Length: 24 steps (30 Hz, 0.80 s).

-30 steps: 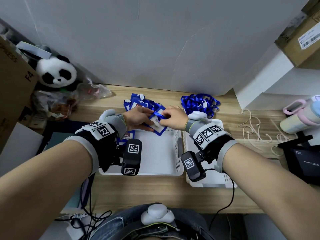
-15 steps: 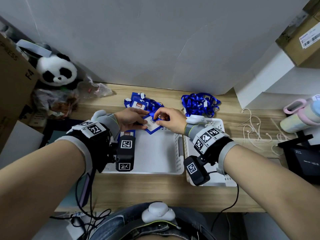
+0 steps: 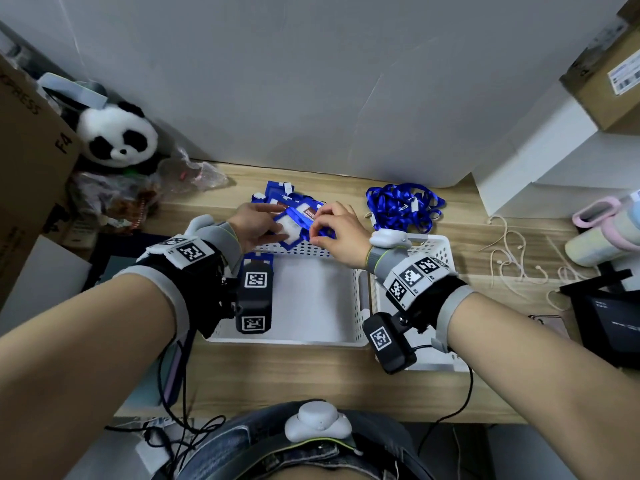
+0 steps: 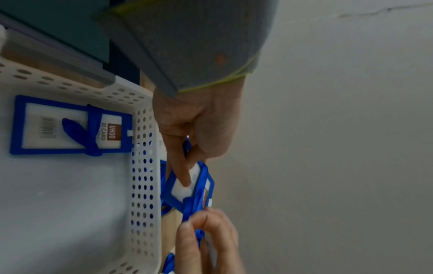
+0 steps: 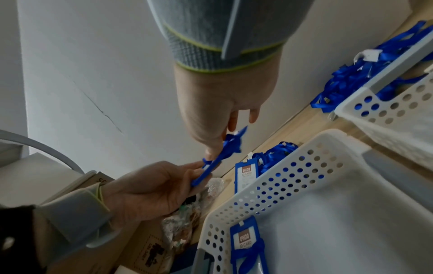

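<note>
Clearance over the table point(image 3: 294, 375), two baskets set side by side.
Bare wood strip along the near edge, open in front of both baskets. Left basket point(image 3: 287, 341): floor free except a loose badge holder point(image 4: 70, 126) flat in one far corner. Right basket point(image 3: 433, 242) just beside it, only a slit between. Left hand point(image 3: 252, 223) and right hand point(image 3: 341, 233) grip the held badge holder point(image 3: 294, 230) over the left basket's far rim, closing that way to the badge pile point(image 3: 277, 190). Lanyard heap point(image 3: 401, 206) behind the right basket; bare wood between pile and heap. Wall point(image 3: 311, 98) shuts the far edge. Panda point(image 3: 117, 136) and plastic bag point(image 3: 197, 174) crowd the far left corner; cords point(image 3: 509, 261) and bottle point(image 3: 602, 237) crowd the right edge.
</note>
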Each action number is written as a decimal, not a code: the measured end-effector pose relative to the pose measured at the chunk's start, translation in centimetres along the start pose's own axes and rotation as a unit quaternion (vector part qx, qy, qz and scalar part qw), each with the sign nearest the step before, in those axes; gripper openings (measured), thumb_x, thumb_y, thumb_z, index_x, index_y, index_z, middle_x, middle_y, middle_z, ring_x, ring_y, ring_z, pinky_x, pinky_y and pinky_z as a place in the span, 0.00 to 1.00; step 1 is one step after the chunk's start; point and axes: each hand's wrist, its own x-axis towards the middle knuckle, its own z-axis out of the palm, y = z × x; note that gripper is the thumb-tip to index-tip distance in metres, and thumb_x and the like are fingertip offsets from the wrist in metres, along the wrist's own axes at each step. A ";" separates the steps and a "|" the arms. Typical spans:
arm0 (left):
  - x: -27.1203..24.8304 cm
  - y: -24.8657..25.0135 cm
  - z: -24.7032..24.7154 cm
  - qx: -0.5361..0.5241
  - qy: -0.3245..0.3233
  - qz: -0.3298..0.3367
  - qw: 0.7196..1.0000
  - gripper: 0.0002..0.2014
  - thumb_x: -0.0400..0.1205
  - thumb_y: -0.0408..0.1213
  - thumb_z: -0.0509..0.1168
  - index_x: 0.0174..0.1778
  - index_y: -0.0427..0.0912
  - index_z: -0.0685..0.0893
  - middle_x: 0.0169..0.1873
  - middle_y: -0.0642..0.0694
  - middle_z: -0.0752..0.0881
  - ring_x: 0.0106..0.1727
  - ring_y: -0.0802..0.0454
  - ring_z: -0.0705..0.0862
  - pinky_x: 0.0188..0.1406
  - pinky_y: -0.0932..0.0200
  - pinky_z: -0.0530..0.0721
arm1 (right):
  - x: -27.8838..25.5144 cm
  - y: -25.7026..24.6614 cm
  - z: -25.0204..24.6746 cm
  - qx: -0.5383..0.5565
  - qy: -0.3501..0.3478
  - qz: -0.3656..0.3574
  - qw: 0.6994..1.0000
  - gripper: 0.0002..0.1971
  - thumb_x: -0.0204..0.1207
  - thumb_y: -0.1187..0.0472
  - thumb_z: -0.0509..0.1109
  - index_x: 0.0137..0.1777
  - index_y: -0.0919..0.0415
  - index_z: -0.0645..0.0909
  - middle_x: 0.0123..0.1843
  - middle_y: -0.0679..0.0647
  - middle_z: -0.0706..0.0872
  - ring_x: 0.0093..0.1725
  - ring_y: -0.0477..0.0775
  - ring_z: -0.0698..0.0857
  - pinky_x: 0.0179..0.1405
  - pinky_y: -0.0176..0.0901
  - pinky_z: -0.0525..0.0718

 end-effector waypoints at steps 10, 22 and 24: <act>0.3 0.1 -0.8 -0.073 0.025 0.002 0.997 0.27 0.81 0.16 0.55 0.75 0.39 0.69 0.62 0.33 0.76 0.41 0.43 0.84 0.30 0.59 0.89 | 0.6 0.2 0.0 0.048 0.043 0.137 0.988 0.21 0.81 0.48 0.62 0.31 0.58 0.84 0.43 0.50 0.81 0.47 0.49 0.77 0.44 0.37 0.66; -0.1 -1.8 -0.8 -0.017 -0.057 -0.072 0.996 0.23 0.83 0.21 0.57 0.74 0.39 0.68 0.51 0.38 0.82 0.56 0.39 0.82 0.36 0.51 0.88 | 1.7 -0.1 2.0 0.329 -0.005 0.237 0.914 0.08 0.82 0.61 0.64 0.56 0.65 0.77 0.41 0.58 0.81 0.28 0.48 0.80 0.21 0.30 0.79; -0.1 -1.9 -0.8 0.033 -0.068 -0.077 0.994 0.23 0.82 0.23 0.61 0.73 0.40 0.69 0.57 0.38 0.82 0.56 0.41 0.83 0.36 0.51 0.88 | 1.8 0.1 2.2 0.315 0.013 0.234 0.919 0.14 0.81 0.62 0.65 0.62 0.69 0.77 0.45 0.61 0.81 0.28 0.48 0.79 0.20 0.29 0.78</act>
